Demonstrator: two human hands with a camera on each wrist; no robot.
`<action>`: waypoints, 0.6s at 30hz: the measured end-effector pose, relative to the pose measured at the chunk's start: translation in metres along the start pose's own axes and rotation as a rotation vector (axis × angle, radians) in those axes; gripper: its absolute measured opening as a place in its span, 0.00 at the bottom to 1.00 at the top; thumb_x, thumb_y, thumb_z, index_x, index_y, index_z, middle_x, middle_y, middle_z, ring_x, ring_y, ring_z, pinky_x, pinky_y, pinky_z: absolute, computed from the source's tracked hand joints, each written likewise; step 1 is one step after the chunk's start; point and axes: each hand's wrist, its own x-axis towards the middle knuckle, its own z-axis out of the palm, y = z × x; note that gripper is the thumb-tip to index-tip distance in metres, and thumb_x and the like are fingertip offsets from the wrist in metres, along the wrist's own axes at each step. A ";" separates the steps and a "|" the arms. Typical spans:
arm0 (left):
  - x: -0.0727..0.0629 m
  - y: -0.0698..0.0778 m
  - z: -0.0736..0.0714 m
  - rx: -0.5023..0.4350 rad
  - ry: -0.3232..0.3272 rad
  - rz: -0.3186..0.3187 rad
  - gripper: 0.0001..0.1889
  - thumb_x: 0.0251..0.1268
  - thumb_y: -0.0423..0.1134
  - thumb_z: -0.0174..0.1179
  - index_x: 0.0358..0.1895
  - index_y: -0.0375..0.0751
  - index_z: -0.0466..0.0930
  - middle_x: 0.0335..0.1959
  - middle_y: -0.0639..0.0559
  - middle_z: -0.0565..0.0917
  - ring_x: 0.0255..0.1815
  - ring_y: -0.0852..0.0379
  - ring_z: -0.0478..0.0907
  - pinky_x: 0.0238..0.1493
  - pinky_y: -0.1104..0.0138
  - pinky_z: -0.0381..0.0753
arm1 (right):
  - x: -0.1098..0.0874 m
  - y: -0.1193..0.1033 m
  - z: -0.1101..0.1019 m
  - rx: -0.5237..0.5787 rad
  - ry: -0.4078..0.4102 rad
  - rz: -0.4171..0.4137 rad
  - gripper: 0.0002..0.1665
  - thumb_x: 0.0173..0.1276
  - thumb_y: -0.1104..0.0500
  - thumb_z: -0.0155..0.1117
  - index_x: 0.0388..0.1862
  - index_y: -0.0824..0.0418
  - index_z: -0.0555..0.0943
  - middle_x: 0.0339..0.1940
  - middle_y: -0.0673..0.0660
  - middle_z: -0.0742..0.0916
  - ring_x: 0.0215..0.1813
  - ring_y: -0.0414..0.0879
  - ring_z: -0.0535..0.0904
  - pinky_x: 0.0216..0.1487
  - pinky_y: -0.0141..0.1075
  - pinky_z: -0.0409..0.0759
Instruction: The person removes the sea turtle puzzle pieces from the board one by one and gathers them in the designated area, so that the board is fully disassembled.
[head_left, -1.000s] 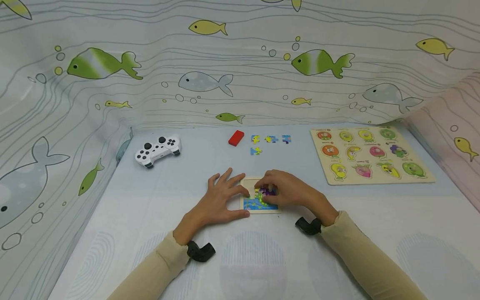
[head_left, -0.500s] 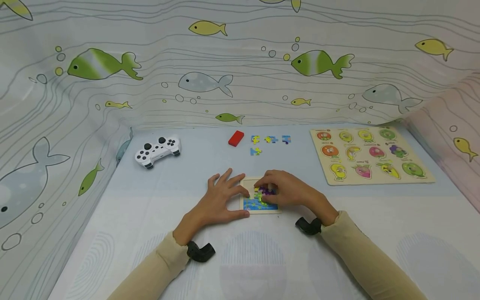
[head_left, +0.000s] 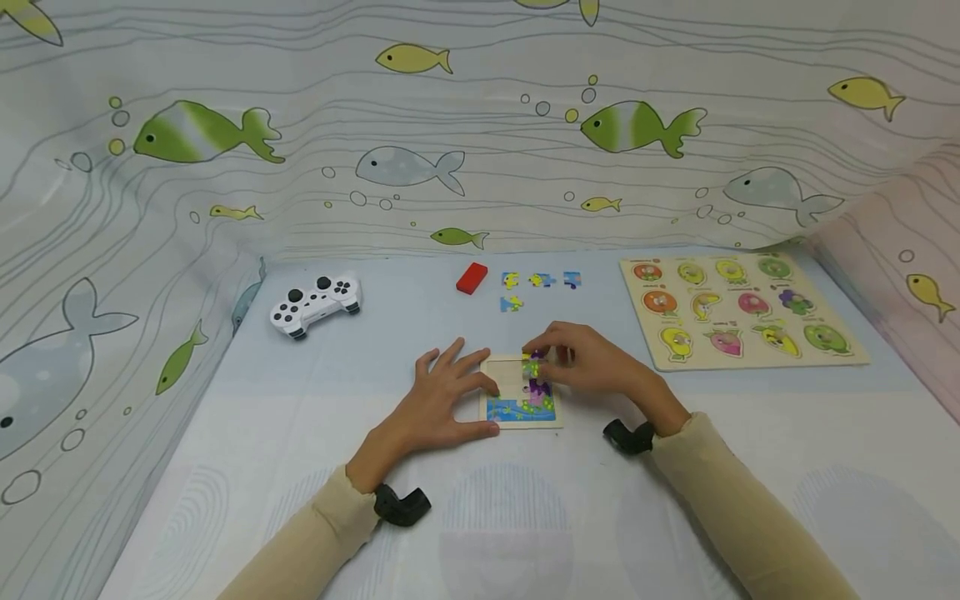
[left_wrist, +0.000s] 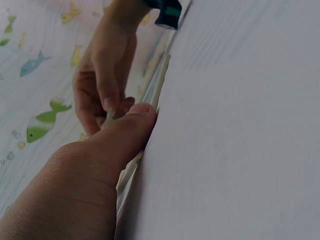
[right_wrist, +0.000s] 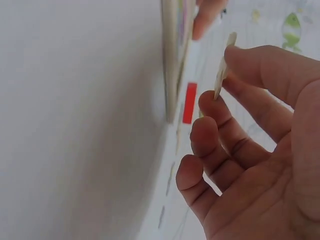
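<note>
Right hand: the right hand (head_left: 592, 358) grasps a puzzle piece (head_left: 532, 369), pinching it between thumb and fingertips; the last two fingers are bent and touch nothing.
Held piece: yellow, green and purple on its printed side, over the upper right part of the wooden frame (head_left: 521, 427); the right wrist view shows it raised clear of that frame.
Left hand: the left hand (head_left: 446, 404) has its fingers spread and clenches nothing; the index fingertip reaches over the frame's left side, and the thumb lies at its lower left corner.
Wooden frame: flat on the worktop (head_left: 337, 400) between the hands, with joined pieces (head_left: 519, 412) along the bottom and up the right side, blue below, purple higher up; bare wood shows at upper left.
Loose pieces: four beyond the frame, three in a row and one (head_left: 512, 304) nearer, below the leftmost.
Red block: the red block (head_left: 472, 278) lies just left of the loose pieces.
Game controller: the white game controller (head_left: 316, 305) sits farther left.
Fruit board: the fruit board (head_left: 765, 362) lies at far right, bearing twelve fruit shapes in three rows.
Backdrop: a fish-patterned sheet (head_left: 517, 108) rises behind the worktop.
</note>
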 end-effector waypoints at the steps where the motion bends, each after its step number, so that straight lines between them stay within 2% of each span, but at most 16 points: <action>1: 0.000 0.000 0.000 0.003 -0.001 -0.002 0.22 0.56 0.67 0.66 0.51 0.66 0.81 0.79 0.50 0.67 0.83 0.34 0.50 0.73 0.34 0.47 | 0.000 0.002 -0.003 -0.003 0.011 0.006 0.20 0.68 0.60 0.70 0.59 0.54 0.85 0.43 0.47 0.86 0.37 0.45 0.75 0.39 0.34 0.75; 10: -0.001 0.001 -0.001 -0.013 0.000 -0.013 0.21 0.56 0.67 0.66 0.50 0.66 0.81 0.79 0.51 0.66 0.84 0.34 0.49 0.73 0.34 0.47 | 0.002 0.017 -0.022 -0.035 0.086 -0.001 0.20 0.68 0.61 0.70 0.60 0.55 0.84 0.48 0.53 0.87 0.37 0.45 0.76 0.39 0.34 0.75; 18: -0.001 0.002 0.000 -0.019 0.000 -0.009 0.21 0.56 0.66 0.66 0.51 0.66 0.81 0.79 0.51 0.66 0.84 0.35 0.50 0.74 0.34 0.47 | 0.017 0.030 -0.024 -0.051 0.104 0.057 0.20 0.68 0.61 0.70 0.59 0.57 0.85 0.49 0.56 0.87 0.41 0.47 0.77 0.44 0.37 0.76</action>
